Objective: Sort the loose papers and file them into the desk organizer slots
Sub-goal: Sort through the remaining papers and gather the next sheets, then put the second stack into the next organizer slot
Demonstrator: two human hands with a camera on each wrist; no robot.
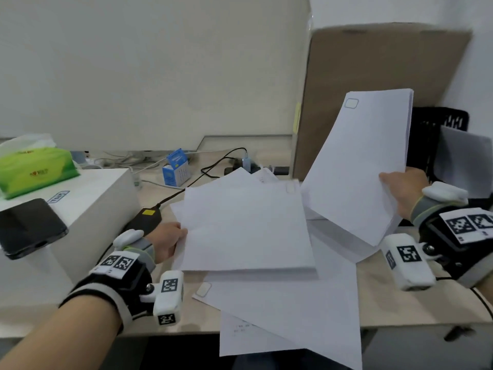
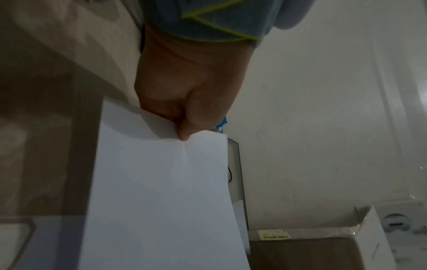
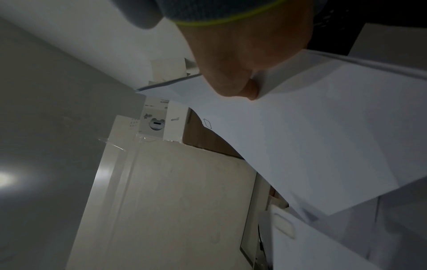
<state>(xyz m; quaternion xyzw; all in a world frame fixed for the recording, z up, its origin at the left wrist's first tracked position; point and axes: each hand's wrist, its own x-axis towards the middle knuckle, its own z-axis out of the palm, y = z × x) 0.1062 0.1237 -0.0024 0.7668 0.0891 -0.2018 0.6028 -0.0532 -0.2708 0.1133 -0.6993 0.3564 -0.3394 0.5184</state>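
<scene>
Nearest the lens, at seven o'clock, the left forearm reached in, and the left hand pinched the near-left edge of a flat stack of sheets. The left wrist view showed the thumb pressing the paper into a small crease. Over at three o'clock, the right hand gripped a second batch of papers, tilted steeply with its top corner up toward one o'clock; the thumb lay on the face, while the fingers behind were hidden.

Underneath, loose sheets fanned out across the desk, a couple hanging off the front edge at six o'clock.

How far along? By my read, early to middling. The black desk organizer stood at two o'clock, behind the right hand, and one sheet or folder appeared to stand in it already; which slot, I could not tell. Two bundles were in hand but not yet filed, and the fanned papers below were unsorted. The raised batch sat just beside the organizer, so it looked the likeliest to go in first.
</scene>
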